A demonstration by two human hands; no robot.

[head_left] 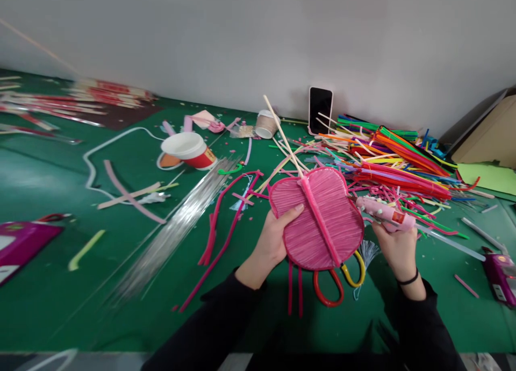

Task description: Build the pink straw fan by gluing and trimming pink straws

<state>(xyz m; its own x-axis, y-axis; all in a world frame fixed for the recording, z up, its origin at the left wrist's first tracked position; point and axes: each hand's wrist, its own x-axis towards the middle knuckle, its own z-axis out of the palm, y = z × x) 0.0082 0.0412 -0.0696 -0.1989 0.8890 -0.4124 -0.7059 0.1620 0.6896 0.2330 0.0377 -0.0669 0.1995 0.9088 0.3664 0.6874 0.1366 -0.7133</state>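
My left hand (271, 245) grips the left side of a pink fan (294, 201), thumb on its face. The fan has a scalloped outline, and a pink-wrapped strip with a bare wooden stick (281, 134) runs along it, the stick slanting up to the left. In my right hand (397, 250) is a pink hot glue gun (382, 212), its nozzle close to the fan's right edge; a clear glue stick (451, 241) juts from its back. Beneath the fan show scissors with a red handle (328, 301) and a yellow one, partly hidden, and a grey tassel (368, 251).
Bundles of coloured pipe cleaners (403, 172) lie at the right, below a propped phone (321, 110). Left of the fan are clear thin rods (173, 236), loose pink pipe cleaners (231, 242) and a red-and-white paper cup (189, 148). A purple box (500, 277) sits at far right.
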